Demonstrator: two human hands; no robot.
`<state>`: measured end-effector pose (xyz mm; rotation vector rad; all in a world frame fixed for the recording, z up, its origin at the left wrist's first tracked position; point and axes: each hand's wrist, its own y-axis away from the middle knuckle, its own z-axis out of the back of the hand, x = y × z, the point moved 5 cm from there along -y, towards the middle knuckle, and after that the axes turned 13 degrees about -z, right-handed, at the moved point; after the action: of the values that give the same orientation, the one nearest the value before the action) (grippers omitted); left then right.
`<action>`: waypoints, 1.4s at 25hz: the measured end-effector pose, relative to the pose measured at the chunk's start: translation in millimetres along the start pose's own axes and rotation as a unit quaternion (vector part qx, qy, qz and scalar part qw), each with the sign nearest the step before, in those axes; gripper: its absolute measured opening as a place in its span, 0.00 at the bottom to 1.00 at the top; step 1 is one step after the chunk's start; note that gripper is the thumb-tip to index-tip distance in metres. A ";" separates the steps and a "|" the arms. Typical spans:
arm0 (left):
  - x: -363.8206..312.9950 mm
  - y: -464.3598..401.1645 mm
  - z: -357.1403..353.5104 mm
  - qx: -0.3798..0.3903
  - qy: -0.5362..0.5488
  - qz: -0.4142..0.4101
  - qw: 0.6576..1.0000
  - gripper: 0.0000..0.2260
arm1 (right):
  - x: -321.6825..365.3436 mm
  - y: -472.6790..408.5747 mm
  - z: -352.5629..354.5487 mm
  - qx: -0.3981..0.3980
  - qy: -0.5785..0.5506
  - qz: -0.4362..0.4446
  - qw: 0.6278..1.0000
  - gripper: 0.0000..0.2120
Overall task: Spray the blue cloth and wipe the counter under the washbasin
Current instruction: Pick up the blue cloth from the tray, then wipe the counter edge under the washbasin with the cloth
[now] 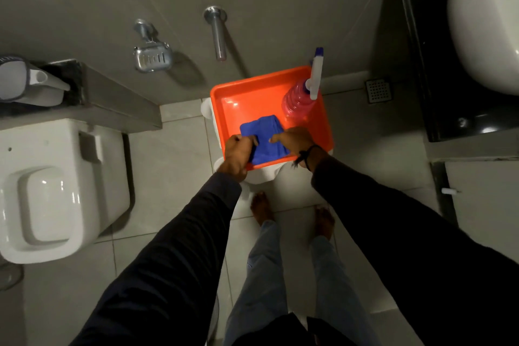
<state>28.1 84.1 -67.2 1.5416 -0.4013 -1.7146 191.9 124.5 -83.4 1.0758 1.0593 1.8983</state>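
The person is just starting: both hands are down on the blue cloth [264, 139], which lies in the near part of the orange tray [247, 98]. The left hand [238, 153] pinches the cloth's near-left edge, and the right hand [295, 140] presses flat on its right side. I think the pink spray bottle [299, 102], standing in the tray's far right corner, comes next, and the black desk [421, 64] under the white washbasin [486, 25] is off to the right across open floor.

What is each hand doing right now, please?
Left hand: closed, gripping the blue cloth's left edge in the orange tray.
Right hand: fingers extended, resting on the cloth, not gripping.
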 end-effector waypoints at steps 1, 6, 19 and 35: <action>-5.3 11.4 2.3 0.021 0.022 0.015 0.999 0.04 | -0.2 13.8 8.2 0.010 -0.022 0.004 1.000 0.09; -34.9 77.4 -29.3 0.124 0.099 0.035 0.987 0.14 | -17.2 78.7 61.7 0.046 -0.135 0.013 0.990 0.07; -66.7 223.8 -273.1 0.207 0.012 -0.140 0.968 0.14 | -153.3 127.0 336.0 -0.148 -0.239 0.068 0.957 0.18; -69.9 173.9 -338.7 0.102 -0.094 -0.174 0.975 0.19 | -141.9 75.5 403.6 -0.234 -0.189 0.059 0.952 0.14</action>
<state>402.4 109.9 28.1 1.6757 -0.4346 -2.1594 598.4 96.2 67.4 1.1691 0.3111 1.8063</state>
